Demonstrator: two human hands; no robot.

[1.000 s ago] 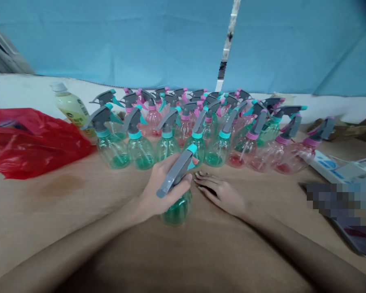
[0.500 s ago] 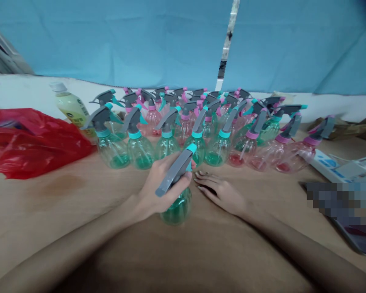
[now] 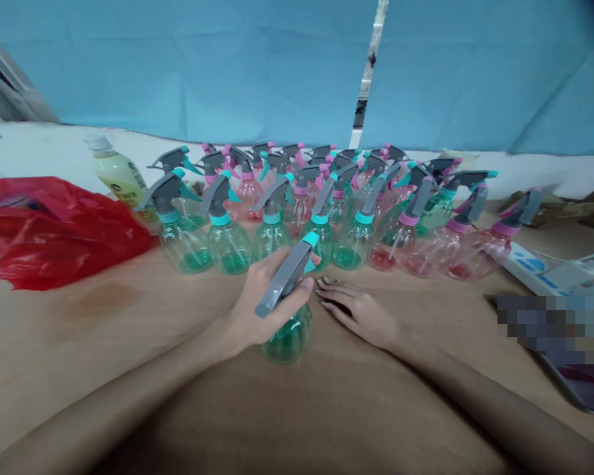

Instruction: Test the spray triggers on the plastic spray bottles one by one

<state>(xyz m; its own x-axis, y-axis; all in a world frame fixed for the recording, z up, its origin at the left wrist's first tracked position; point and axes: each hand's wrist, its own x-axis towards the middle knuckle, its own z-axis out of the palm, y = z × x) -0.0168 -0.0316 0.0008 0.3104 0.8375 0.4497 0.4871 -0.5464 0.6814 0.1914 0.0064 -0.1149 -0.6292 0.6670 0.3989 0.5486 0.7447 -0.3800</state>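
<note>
My left hand point(image 3: 262, 300) is wrapped round the neck of a green spray bottle point(image 3: 287, 336) with a grey trigger head and a turquoise nozzle. The bottle stands upright on the wooden table point(image 3: 297, 415), its nozzle pointing away to the right; the fingers hide its collar. Beside it, my right hand point(image 3: 359, 310) rests on the tabletop with fingers stretched out, holding nothing. Just beyond both hands runs a row of similar bottles: a clear-green one point(image 3: 349, 244) with a turquoise collar and a pink one point(image 3: 386, 247) are among the nearest.
More green and pink spray bottles crowd behind the front row. At left lie a red plastic bag point(image 3: 64, 231) and a yellowish drink bottle point(image 3: 121, 175). A white power strip point(image 3: 534, 267) and a dark flat device point(image 3: 559, 369), partly pixelated, are at right. Blue cloth point(image 3: 228, 72) covers the wall behind.
Almost nothing differs. The view shifts very slightly; my left hand stays on the spray bottle and my right hand stays flat on the table.
</note>
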